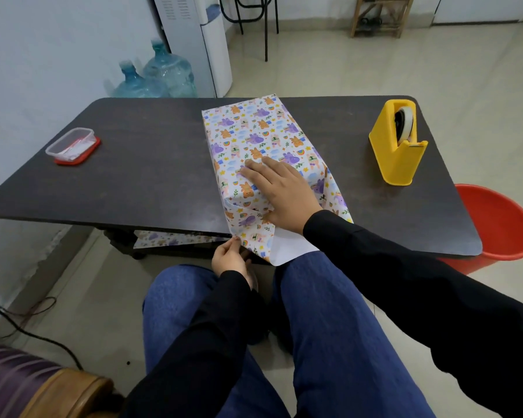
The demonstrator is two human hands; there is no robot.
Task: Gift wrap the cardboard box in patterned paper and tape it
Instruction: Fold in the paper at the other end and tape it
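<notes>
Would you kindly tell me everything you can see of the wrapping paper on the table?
The wrapping paper is white with orange, purple and blue cartoon animals, rainbows and clouds; its underside is plain white. It is folded over a long boxy shape on the dark table, its near end loose and hanging past the edge. The right hand presses flat on top; the left hand pinches the hanging flap's edge.

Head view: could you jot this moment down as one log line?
stage: end fold | right hand: flat on wrapped box | left hand: pinches paper flap at table edge | tape dispenser: untouched
</notes>
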